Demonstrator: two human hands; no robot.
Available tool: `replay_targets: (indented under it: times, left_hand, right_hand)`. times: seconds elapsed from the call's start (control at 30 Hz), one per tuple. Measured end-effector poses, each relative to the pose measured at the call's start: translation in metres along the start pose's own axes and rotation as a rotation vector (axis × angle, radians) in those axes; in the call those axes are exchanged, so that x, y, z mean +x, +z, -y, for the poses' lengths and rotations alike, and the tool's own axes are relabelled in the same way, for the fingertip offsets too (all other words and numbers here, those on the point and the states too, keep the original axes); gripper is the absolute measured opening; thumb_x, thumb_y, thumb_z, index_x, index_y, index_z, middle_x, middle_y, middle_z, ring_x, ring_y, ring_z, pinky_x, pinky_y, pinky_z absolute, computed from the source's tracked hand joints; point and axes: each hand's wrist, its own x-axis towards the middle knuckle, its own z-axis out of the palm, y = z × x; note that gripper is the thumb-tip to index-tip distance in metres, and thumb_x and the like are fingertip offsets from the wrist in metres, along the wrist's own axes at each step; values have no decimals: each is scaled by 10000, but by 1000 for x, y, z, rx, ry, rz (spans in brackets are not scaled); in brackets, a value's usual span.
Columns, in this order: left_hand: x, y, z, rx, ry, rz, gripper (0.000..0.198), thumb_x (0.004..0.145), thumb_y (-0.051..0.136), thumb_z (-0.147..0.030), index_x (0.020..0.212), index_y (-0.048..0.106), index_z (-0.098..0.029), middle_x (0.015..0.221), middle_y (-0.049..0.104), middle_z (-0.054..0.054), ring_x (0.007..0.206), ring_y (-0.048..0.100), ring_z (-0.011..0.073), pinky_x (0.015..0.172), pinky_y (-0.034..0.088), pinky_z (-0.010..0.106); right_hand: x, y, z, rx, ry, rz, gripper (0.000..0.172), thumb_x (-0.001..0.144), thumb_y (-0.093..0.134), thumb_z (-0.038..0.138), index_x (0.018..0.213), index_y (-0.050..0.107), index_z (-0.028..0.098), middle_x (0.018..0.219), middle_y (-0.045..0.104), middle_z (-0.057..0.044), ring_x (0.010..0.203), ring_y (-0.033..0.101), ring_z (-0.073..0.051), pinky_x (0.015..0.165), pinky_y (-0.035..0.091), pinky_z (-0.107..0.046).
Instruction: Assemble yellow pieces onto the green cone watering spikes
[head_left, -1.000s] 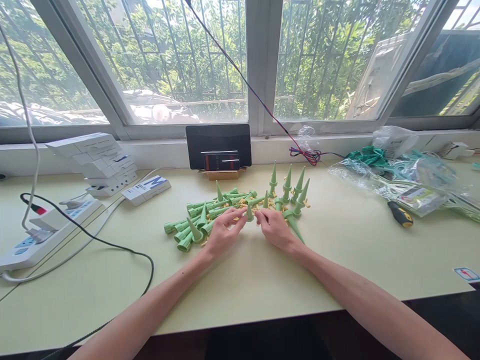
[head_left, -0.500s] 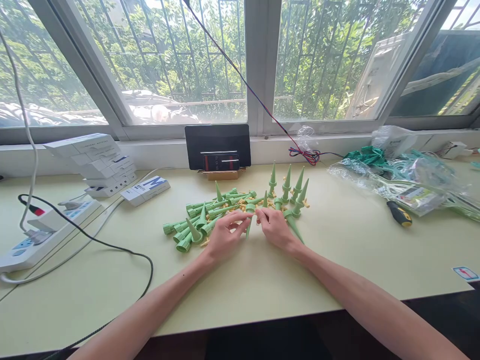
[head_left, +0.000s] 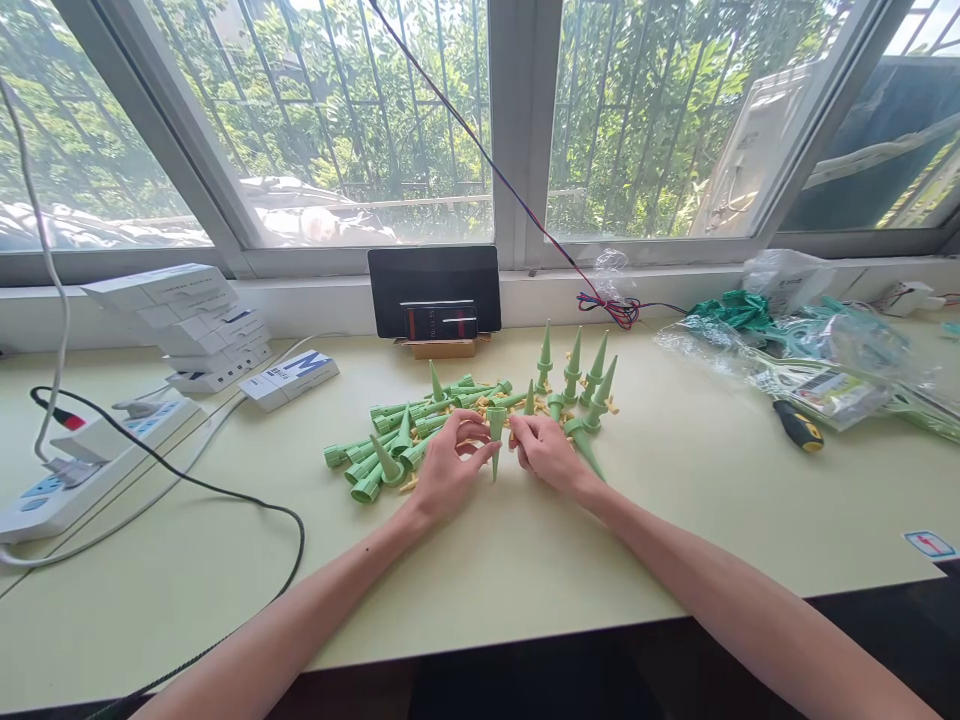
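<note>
clock taken from the held green cone (head_left: 496, 425), centre of the desk (head_left: 487, 580), tip down. left hand (head_left: 450, 465): thumb and fingers grasping that cone. right hand (head_left: 551, 455): just beside, at 3, fingertips pinched together; whether they grip anything, cannot tell. crowding the left hand, 9 to 10: heap of green cones (head_left: 405, 435) with yellow bits. upright cones (head_left: 573, 370) at 1; leaning cone (head_left: 589, 452) close against the right hand's far side. tablet (head_left: 450, 270) at 11, boxes (head_left: 210, 320) at 10, screwdriver (head_left: 798, 427) at 3.
</note>
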Motion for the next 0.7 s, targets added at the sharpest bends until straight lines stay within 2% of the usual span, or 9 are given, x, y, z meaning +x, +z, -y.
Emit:
replay_targets:
  times: [0.13,0.27,0.47,0.7]
  left_hand:
    - [1,-1,-1,38,5,11,299,828,694,-380,1036,591,-192,961,688,52,849,677,189,764,566,340]
    - [1,-1,0,49,44,14,261,836,685,-377,1005,646,-183,957,680,55,808,643,173,761,561,334]
    - [0,0,2,-7,76,-8,219,820,709,-374,913,664,-181,901,649,38,772,599,150,724,556,299]
    - [2,-1,3,-6,104,-52,222,805,733,-371,935,715,-192,875,600,31,742,591,139,658,567,278]
  right_hand:
    - [0,0,0,146,94,39,451,961,440,493,620,476,200,360,383,63,334,292,-81,402,244,-236]
    - [1,0,-4,265,122,78,446,945,468,519,630,454,205,373,342,82,327,291,-74,377,197,-224]
    - [2,0,-5,390,127,141,444,929,495,518,620,419,208,409,278,103,325,287,-61,377,169,-220]
    - [2,0,-2,459,155,159,461,899,541,531,603,402,206,443,221,113,329,278,-51,383,148,-223]
